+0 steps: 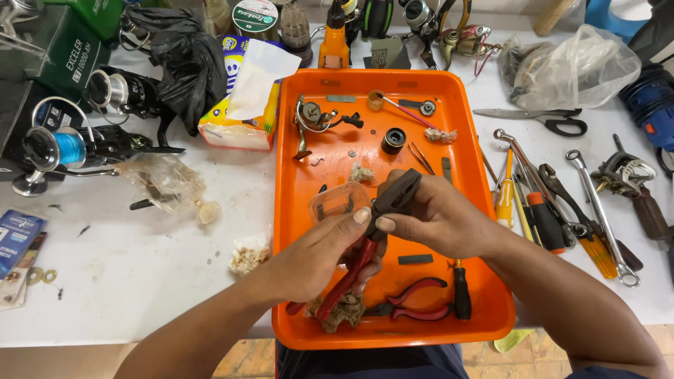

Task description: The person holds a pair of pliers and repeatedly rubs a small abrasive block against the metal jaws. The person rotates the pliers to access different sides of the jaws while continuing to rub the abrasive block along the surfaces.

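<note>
Reel's well apart already, looks like: small parts lie all over the orange tray (298,231). We've got our right hand (439,221) clamped on a dark reel piece (397,196) over it, left hand (326,256) gripping red-handled pliers (354,270) at that piece. Reassembly's not started, we'd say.

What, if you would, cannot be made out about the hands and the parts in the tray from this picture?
Head view only:
- Dark part: its lower end is hidden by the right hand.
- Red-handled pliers: the jaws are covered by the left hand.
- Clear cup: contents too small to identify.
- Small bits on the orange tray: too small to tell apart.
</note>
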